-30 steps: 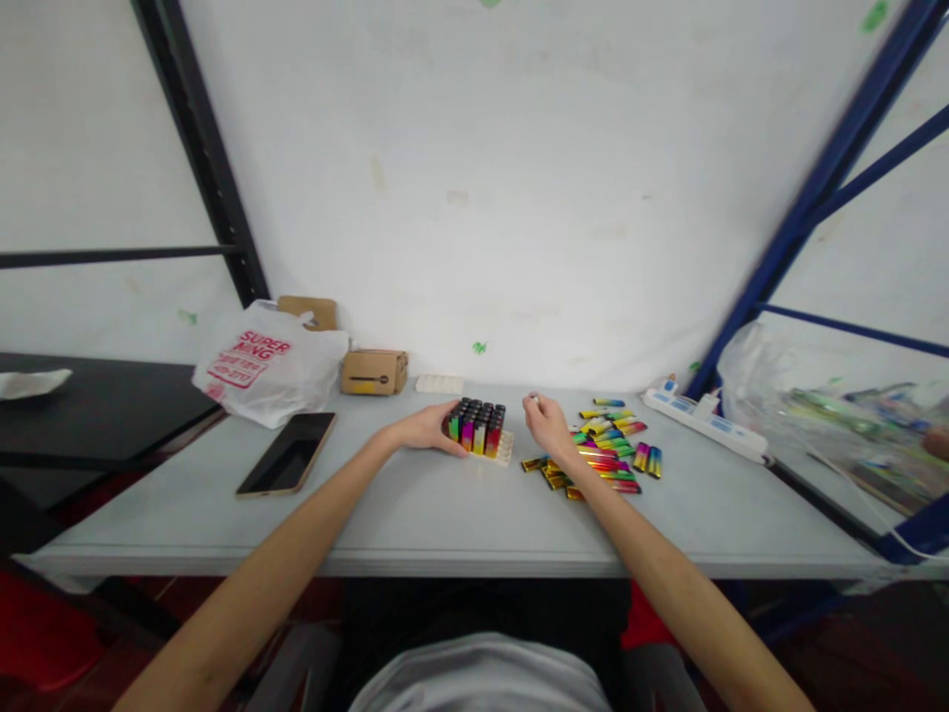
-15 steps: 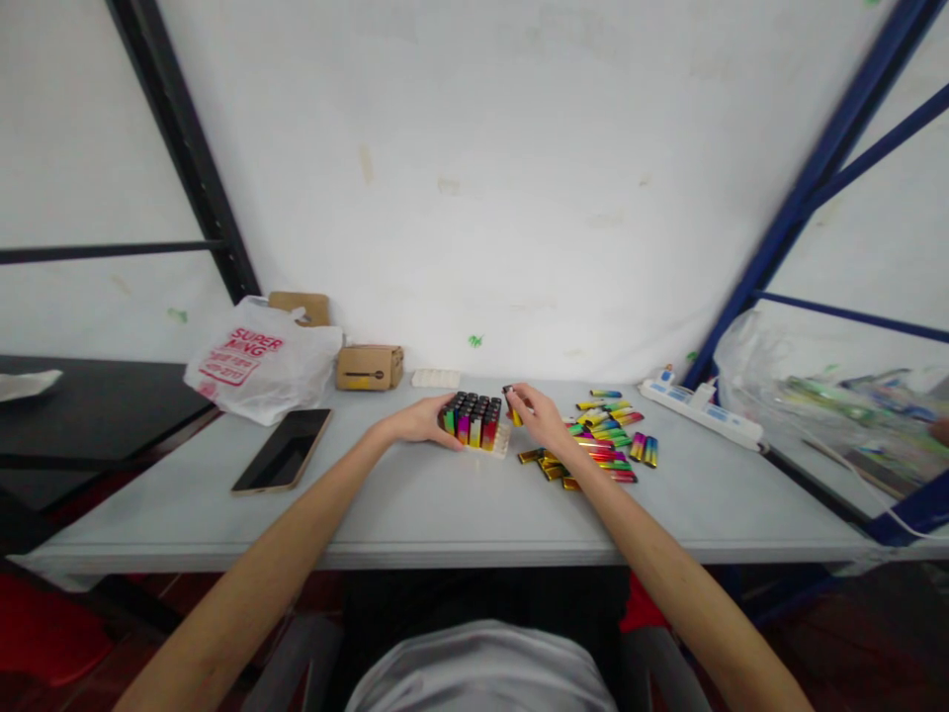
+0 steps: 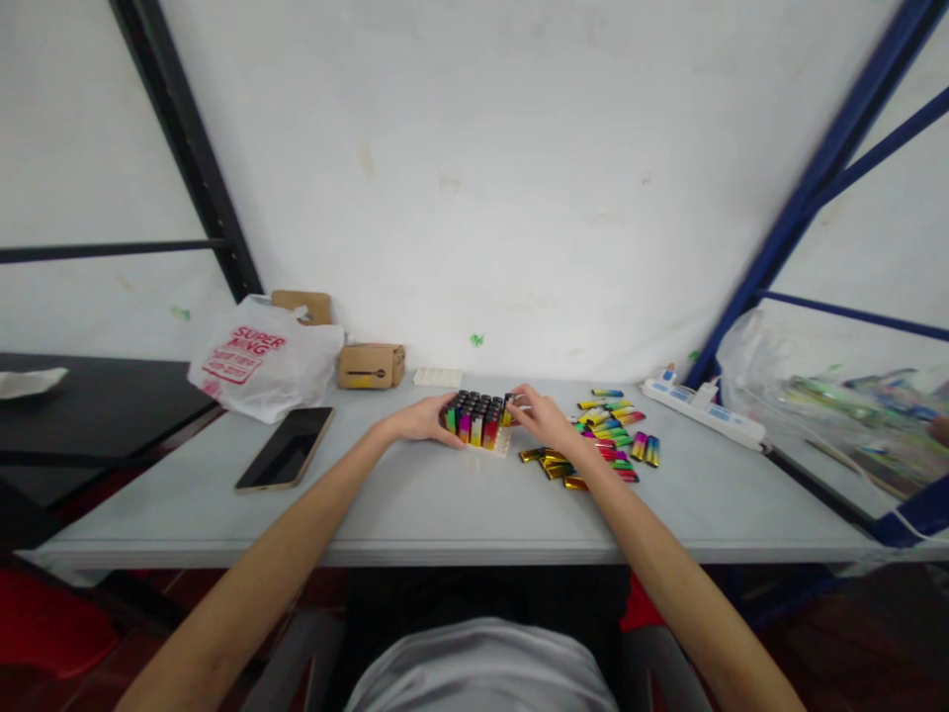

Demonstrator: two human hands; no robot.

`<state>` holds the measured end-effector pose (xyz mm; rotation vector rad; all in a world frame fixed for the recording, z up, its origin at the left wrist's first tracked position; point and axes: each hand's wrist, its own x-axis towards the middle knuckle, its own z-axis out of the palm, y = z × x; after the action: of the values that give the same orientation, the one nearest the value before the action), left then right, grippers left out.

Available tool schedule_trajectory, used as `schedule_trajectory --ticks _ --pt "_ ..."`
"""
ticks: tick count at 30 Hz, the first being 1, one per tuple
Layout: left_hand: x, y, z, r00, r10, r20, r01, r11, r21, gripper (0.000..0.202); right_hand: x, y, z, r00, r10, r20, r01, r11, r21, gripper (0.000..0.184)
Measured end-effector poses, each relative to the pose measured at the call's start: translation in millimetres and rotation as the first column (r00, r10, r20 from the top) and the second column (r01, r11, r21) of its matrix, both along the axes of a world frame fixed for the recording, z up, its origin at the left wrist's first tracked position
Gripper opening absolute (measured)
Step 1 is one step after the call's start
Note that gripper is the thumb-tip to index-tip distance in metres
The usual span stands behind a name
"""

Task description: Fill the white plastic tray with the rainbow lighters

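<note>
A white tray (image 3: 502,447) stands mid-table, packed with several upright rainbow-coloured lighters (image 3: 474,417). My left hand (image 3: 422,418) rests against the tray's left side, steadying it. At the tray's right rear corner my right hand (image 3: 540,416) pinches one lighter (image 3: 508,407) and sets it upright among the others. A loose pile of lighters (image 3: 612,436) lies flat on the table just right of my right hand.
A phone (image 3: 286,448) lies face up at the left. A white plastic bag (image 3: 259,358), small cardboard boxes (image 3: 371,365) and a spare white tray (image 3: 437,377) stand along the wall. A power strip (image 3: 704,408) and a clear bag (image 3: 837,400) are at the right.
My right hand has carried a lighter from beside the pile leftward to the tray's right rear corner. My left hand has stayed on the tray.
</note>
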<state>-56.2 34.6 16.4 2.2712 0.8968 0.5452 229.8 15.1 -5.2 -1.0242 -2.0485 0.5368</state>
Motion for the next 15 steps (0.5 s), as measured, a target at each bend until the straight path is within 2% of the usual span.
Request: schedule_trajectory --ticks 3,8,13,15 --pt "-0.7 2.6 -2.4 1.0 -0.024 0.015 0.024 1.0 -0.01 0.082 5.7 -3.5 5.9 0.998 0.046 0.035 -0.046 0.999 0.003 0.021" --pt "-0.6 3.1 -3.1 1.0 -0.015 0.005 0.015 1.0 -0.015 0.083 8.1 -7.2 10.1 0.986 0.047 0.159 -0.056 0.997 0.052 0.015" --pt "0.6 0.1 -1.1 1.0 -0.016 0.02 0.017 0.999 -0.03 0.083 1.2 -6.9 8.7 0.985 0.055 0.161 -0.058 0.998 0.016 0.016" --pt "0.4 -0.2 -0.9 1.0 -0.012 0.014 0.012 1.0 -0.024 0.084 5.7 -5.9 10.9 0.98 0.074 0.185 -0.074 0.997 -0.007 0.022"
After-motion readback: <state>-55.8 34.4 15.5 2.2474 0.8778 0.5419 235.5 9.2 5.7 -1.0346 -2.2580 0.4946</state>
